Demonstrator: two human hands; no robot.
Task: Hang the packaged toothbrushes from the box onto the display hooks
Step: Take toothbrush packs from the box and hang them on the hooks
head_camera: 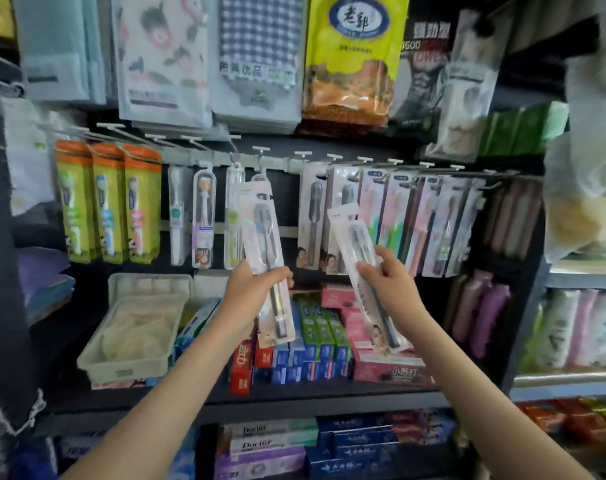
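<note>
Now, left hand (pixel 251 289): grips left pack (pixel 260 233) low, hang-hole up toward hook (pixel 261 149) at twelve o'clock.
Right hand (pixel 388 285): pinches spare pack (pixel 351 237), held aside at three o'clock.
Box: not in view.

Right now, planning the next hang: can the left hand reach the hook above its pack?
Probably yes: the left hand holds its toothbrush pack with the top close under that hook, nothing visible between them.
</note>
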